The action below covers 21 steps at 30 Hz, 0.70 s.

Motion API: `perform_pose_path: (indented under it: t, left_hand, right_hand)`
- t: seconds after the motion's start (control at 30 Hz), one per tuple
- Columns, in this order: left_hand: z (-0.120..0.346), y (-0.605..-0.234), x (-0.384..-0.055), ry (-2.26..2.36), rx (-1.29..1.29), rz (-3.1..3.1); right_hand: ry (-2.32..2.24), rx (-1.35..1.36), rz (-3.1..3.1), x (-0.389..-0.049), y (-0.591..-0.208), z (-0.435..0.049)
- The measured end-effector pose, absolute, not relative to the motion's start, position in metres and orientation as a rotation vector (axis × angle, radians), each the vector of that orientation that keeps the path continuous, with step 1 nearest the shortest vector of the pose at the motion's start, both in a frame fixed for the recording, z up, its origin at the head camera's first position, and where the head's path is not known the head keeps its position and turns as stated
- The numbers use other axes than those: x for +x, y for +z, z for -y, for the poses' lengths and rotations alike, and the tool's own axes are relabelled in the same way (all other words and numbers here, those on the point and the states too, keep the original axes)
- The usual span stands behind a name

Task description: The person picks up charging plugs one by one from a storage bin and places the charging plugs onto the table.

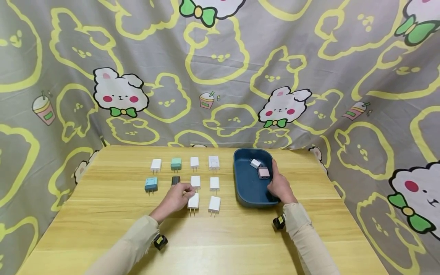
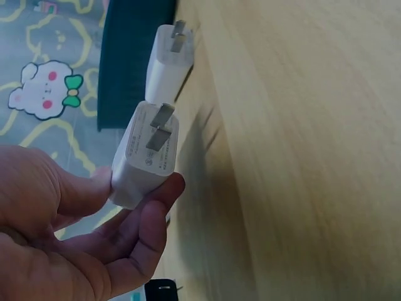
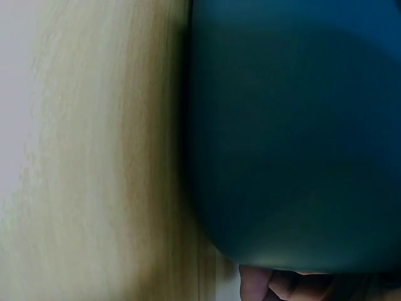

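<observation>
My left hand (image 1: 177, 197) pinches a white plug charger (image 1: 193, 201) between thumb and fingers. In the left wrist view its two metal prongs face the camera, and a second white charger (image 2: 169, 63) stands just beyond. My right hand (image 1: 281, 187) grips the right wall of a dark blue plastic bin (image 1: 242, 195). Inside the bin lie a small white charger (image 1: 255, 163) and a pink charger (image 1: 263, 173). In the right wrist view, the bin's side fills much of the picture and only some fingers (image 3: 288, 285) show at the bottom.
Left of the bin, several chargers lie in rows on the wooden table (image 1: 233, 244): white ones (image 1: 214, 162), a green one (image 1: 176, 164), a blue one (image 1: 151, 184) and a black one (image 1: 175, 180) partly behind my left hand. A patterned curtain (image 1: 220, 76) surrounds the table.
</observation>
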State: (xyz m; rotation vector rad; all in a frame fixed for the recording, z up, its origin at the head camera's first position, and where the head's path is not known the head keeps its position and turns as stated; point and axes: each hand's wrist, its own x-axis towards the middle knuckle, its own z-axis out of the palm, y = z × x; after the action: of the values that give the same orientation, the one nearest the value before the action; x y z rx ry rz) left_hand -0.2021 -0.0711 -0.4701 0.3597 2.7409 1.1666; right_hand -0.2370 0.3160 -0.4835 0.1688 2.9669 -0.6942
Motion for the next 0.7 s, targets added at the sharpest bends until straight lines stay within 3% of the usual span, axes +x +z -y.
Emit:
perform_pose_path:
  t: [0.7]
  left_hand:
    - [0.0628,-0.4756,-0.1972,1.029,0.315,-2.839]
  right_hand:
    - [-0.712,0.119,-2.965,-0.2387,-0.4817,-0.3100]
